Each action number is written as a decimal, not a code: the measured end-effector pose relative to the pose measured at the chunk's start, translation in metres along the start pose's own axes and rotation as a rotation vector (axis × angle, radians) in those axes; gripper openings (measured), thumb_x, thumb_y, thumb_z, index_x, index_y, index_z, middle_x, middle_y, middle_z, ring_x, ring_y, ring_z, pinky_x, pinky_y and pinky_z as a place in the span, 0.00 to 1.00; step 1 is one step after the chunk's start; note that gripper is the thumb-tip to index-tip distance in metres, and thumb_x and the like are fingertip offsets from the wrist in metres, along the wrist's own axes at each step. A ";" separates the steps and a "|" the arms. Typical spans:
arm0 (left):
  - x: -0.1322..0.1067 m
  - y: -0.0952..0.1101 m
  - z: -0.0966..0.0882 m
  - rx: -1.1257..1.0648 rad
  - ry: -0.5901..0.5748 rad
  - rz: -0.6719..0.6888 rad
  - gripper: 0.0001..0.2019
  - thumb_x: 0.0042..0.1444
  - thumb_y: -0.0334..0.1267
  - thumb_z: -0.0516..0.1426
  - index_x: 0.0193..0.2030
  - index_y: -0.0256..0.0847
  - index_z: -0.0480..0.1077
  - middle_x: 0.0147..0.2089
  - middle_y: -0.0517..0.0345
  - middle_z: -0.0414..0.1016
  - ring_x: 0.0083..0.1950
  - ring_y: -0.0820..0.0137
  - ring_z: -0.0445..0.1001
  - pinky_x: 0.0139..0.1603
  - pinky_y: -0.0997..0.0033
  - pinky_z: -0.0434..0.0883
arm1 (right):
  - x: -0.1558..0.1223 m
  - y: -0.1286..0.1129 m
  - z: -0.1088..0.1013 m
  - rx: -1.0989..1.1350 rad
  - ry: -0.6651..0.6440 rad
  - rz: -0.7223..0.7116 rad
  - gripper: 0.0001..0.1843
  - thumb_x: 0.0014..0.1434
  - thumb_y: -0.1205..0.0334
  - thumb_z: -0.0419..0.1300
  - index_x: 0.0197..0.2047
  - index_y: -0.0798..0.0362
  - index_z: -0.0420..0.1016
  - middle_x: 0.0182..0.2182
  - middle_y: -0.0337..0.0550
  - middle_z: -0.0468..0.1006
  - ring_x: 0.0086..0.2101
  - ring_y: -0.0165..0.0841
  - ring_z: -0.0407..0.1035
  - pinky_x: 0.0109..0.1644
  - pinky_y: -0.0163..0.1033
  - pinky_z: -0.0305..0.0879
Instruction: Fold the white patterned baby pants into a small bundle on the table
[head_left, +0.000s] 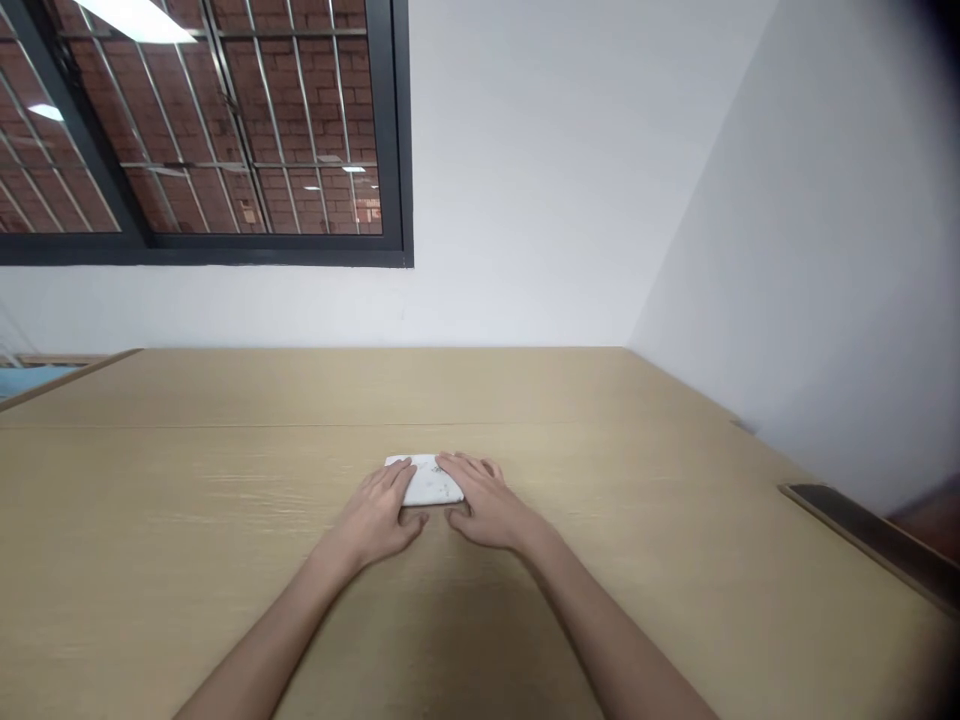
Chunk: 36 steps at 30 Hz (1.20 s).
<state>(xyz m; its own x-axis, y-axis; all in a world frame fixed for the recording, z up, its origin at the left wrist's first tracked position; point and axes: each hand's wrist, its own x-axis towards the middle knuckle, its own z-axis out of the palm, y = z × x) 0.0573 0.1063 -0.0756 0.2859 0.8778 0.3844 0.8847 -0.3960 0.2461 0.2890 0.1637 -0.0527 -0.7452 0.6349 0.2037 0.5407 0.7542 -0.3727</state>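
Note:
A small, flat white rectangle point(431, 483) with faint grey marks lies on the wooden tabletop; it looks like folded cloth or paper, I cannot tell which. My left hand point(384, 512) rests over its left side, fingers stretched flat on top. Over the right side lies my right hand point(486, 503) in the same way, its fingers extended across the edge. Both thumbs point inward just in front of the near edge, apart from each other. Fingers cover the rectangle's two sides, so only its middle shows.
The wide light-wood table point(225, 600) reaches a white wall point(525, 200) at the back. A barred window point(262, 130) is at upper left. At the right edge sits a dark recessed strip point(862, 530). Something light blue point(34, 380) shows beyond the left edge.

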 end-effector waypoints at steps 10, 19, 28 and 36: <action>0.007 0.015 -0.027 -0.141 0.100 -0.015 0.15 0.68 0.37 0.45 0.52 0.43 0.70 0.50 0.48 0.74 0.52 0.60 0.71 0.55 0.55 0.69 | 0.012 0.005 -0.005 0.549 0.245 0.081 0.12 0.62 0.59 0.57 0.48 0.50 0.70 0.50 0.48 0.76 0.53 0.42 0.68 0.57 0.47 0.64; -0.002 0.048 -0.041 -0.642 -0.128 -0.254 0.24 0.66 0.47 0.50 0.67 0.48 0.51 0.52 0.52 0.77 0.49 0.63 0.76 0.51 0.61 0.71 | 0.016 0.009 0.003 1.033 0.277 0.579 0.21 0.58 0.49 0.60 0.51 0.48 0.60 0.33 0.39 0.74 0.28 0.33 0.71 0.29 0.36 0.64; -0.004 0.042 -0.030 -0.160 0.025 -0.096 0.17 0.68 0.43 0.47 0.58 0.41 0.66 0.58 0.44 0.70 0.61 0.57 0.69 0.62 0.51 0.67 | 0.012 0.002 -0.013 0.607 0.620 0.393 0.28 0.67 0.47 0.51 0.64 0.53 0.57 0.65 0.57 0.62 0.62 0.41 0.61 0.65 0.48 0.59; -0.015 0.084 -0.005 -0.115 -0.169 0.139 0.18 0.61 0.36 0.53 0.57 0.43 0.70 0.56 0.47 0.77 0.53 0.53 0.77 0.51 0.52 0.77 | -0.003 -0.048 -0.009 0.373 0.057 -0.195 0.26 0.75 0.51 0.39 0.62 0.47 0.71 0.63 0.42 0.71 0.66 0.38 0.56 0.71 0.47 0.50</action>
<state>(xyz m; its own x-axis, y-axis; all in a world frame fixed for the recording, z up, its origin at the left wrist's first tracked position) 0.1253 0.0580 -0.0561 0.4683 0.8414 0.2696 0.7873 -0.5359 0.3048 0.2689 0.1271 -0.0276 -0.7912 0.5027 0.3484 0.2056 0.7551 -0.6225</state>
